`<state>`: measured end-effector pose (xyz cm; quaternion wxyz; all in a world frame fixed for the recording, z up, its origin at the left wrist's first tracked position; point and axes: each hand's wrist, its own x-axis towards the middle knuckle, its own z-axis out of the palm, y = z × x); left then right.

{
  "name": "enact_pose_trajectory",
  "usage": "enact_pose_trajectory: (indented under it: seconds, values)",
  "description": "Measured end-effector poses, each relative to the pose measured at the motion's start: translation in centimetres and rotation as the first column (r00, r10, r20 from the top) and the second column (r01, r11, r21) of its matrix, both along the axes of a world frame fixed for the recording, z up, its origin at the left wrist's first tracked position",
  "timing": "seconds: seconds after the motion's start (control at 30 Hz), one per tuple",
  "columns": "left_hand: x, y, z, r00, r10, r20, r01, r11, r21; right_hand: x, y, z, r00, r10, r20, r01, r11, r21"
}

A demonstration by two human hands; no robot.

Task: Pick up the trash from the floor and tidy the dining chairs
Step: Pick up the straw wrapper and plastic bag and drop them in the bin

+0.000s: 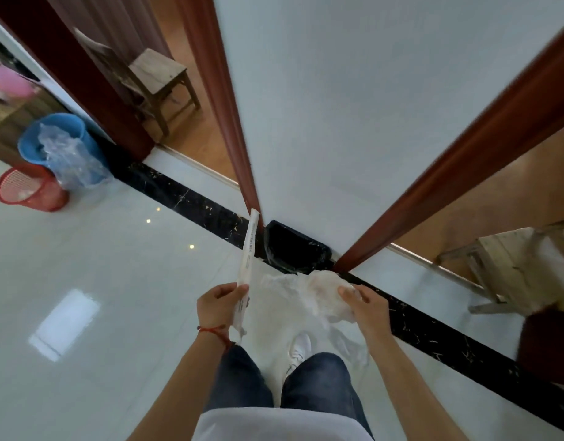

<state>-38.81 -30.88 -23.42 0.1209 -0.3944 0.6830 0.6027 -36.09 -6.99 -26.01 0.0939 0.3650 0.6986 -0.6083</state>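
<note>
My left hand (218, 305) grips a long flat white wrapper with printed text (248, 253) that stands upright from my fingers. My right hand (365, 305) clutches a crumpled white plastic bag (309, 296), which hangs between both hands. Just beyond the hands, a black bin lined with a black bag (295, 248) stands on the floor against the white wall. A wooden chair (153, 81) stands in the room through the left doorway. Another wooden chair (509, 265) stands at the right doorway.
A blue bin with a clear plastic liner (59, 144) and a red mesh basket (29, 189) stand at the left by the wall. A black marble strip (185, 194) runs along the glossy pale floor. Dark red door frames (229, 100) flank the wall.
</note>
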Motion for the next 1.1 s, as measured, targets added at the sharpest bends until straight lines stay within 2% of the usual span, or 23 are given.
enact_pose_trajectory:
  seconds: [0.23,0.57,0.8,1.1]
  values:
    - [-4.8,-0.8,-3.6,0.985,-0.149,0.088,0.149,0.989,0.009,-1.5,-1.2,-2.1,0.987,-0.155,0.047,0.154,0.988,0.023]
    - [-12.3,-2.6,-11.2,0.897,-0.409,0.167,0.409,0.912,0.034,-3.3,-6.2,-8.4,0.921,-0.383,0.072,0.380,0.923,0.055]
    - [-15.1,-1.7,-17.8,0.898,-0.385,0.212,0.375,0.923,0.088,-4.7,-7.6,-14.3,0.876,-0.477,0.075,0.479,0.878,-0.006]
    - [-16.7,-0.3,-27.4,0.882,-0.309,0.356,0.282,0.951,0.128,-4.9,-6.1,-20.5,0.834,-0.544,0.095,0.545,0.838,0.012]
